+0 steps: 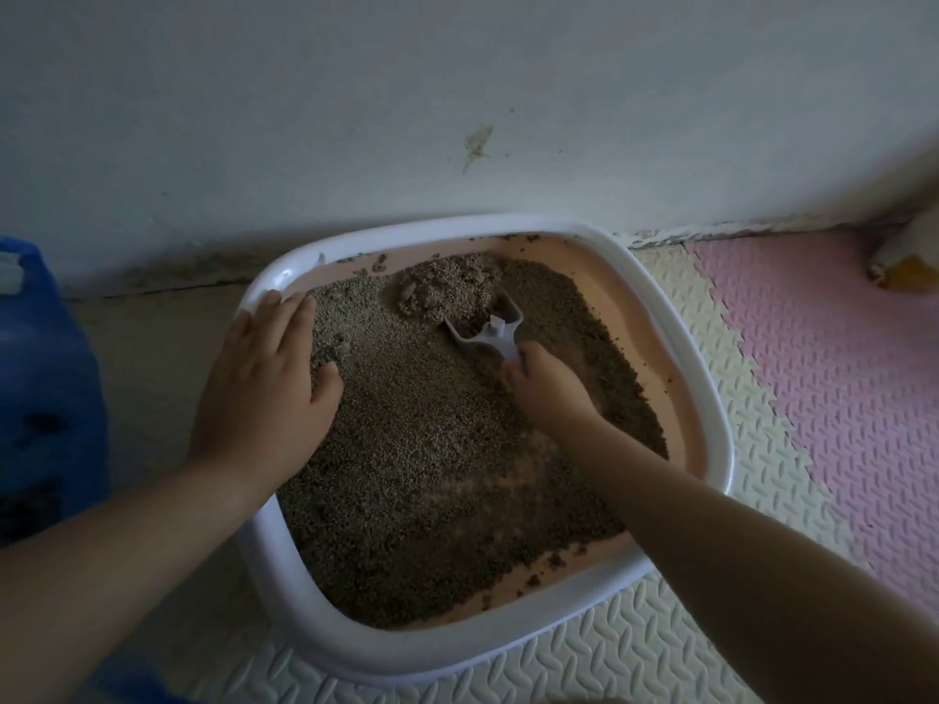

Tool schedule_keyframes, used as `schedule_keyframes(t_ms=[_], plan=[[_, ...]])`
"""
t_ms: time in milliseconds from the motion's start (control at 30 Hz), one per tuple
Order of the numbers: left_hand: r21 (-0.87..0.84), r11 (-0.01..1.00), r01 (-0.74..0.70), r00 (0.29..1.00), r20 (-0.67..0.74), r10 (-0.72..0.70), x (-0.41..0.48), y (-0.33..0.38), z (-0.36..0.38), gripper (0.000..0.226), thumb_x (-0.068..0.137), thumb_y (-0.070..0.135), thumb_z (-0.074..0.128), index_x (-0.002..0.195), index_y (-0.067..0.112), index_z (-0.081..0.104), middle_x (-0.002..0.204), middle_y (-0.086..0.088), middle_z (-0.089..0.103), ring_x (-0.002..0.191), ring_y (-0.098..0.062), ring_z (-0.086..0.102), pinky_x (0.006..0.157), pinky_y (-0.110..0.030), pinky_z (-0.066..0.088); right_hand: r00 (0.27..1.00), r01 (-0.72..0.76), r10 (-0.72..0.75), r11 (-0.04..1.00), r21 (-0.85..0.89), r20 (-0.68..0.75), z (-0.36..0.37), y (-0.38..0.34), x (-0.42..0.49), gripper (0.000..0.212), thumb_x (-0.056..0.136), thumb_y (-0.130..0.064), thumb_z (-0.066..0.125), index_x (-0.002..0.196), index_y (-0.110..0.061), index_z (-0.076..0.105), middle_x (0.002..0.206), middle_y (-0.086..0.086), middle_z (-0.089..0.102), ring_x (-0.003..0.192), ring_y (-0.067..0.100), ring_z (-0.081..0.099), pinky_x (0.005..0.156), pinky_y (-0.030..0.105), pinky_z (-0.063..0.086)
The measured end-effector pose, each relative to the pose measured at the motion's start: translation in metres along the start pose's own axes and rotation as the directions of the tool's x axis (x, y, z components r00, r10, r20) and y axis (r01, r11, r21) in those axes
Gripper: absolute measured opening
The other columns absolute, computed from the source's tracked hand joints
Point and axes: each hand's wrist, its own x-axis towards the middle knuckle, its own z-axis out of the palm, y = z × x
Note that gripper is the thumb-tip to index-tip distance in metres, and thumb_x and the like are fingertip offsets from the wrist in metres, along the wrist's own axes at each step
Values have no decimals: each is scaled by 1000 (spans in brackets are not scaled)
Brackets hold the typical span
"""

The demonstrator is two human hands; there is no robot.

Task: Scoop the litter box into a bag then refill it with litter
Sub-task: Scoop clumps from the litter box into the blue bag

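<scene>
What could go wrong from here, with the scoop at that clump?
1. The pale litter clump looks wider than the white plastic scoop that the right hand grips; it may crumble when lifted.
2. No bag is in view, so the carry could spill grains onto the cream foam mat.

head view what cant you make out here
- Scoop handle: head view, hidden inside the right hand.
- Blue container: head view, cut off by the left edge.
- Pale object by the wall: head view, cut off by the right edge, dim.
- Litter box left rim: head view, partly under the left hand.
</scene>
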Motion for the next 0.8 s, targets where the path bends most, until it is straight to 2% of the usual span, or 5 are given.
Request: schedule_keyframes(t_ms=[267, 533, 600, 733, 800], plan=[[-14, 1000, 3, 1000, -8, -3, 1, 0, 2, 62, 86, 31, 39, 135, -7, 42, 141, -22, 42, 133, -35, 31, 111, -48, 27, 994, 80, -55, 954, 290, -94, -5, 8, -37, 18, 101, -32, 40, 112, -19, 46, 88, -3, 55, 70, 12, 52, 58, 30, 41], [-18, 1000, 14, 1000, -3, -14, 1, 0, 1, 63, 87, 33, 37, 138, -4, 40, 144, -17, 39, 135, -33, 30, 111, -45, 26, 973, 194, -138, 923, 333, -185, -25, 20, -87, 16, 98, -29, 46, 114, -29, 50, 75, -20, 51, 65, -10, 51, 56, 11, 37], [-19, 1000, 13, 1000, -3, -13, 1, 0, 1, 63, 86, 32, 38, 137, -5, 41, 144, -18, 40, 135, -33, 30, 112, -45, 26, 971, 192, -128, 922, 335, -203, -28, 21, -95, 14, 98, -28, 48, 112, -29, 51, 76, -16, 53, 66, -8, 52, 56, 10, 37], [-15, 1000, 13, 1000, -11, -13, 1, -1, 1, 62, 86, 31, 39, 137, -4, 41, 144, -18, 40, 135, -34, 30, 111, -44, 26, 974, 184, -127, 927, 328, -186, -28, 24, -105, 14, 96, -34, 48, 105, -25, 55, 84, -4, 62, 71, 6, 57, 63, 25, 45], [-15, 1000, 18, 1000, -15, -18, 1, -1, 1, 62, 86, 31, 40, 137, -4, 41, 145, -18, 40, 135, -33, 30, 111, -44, 26, 972, 189, -118, 906, 378, -203, -27, 24, -109, 13, 96, -33, 48, 104, -27, 55, 86, -3, 62, 73, 7, 57, 63, 22, 44]])
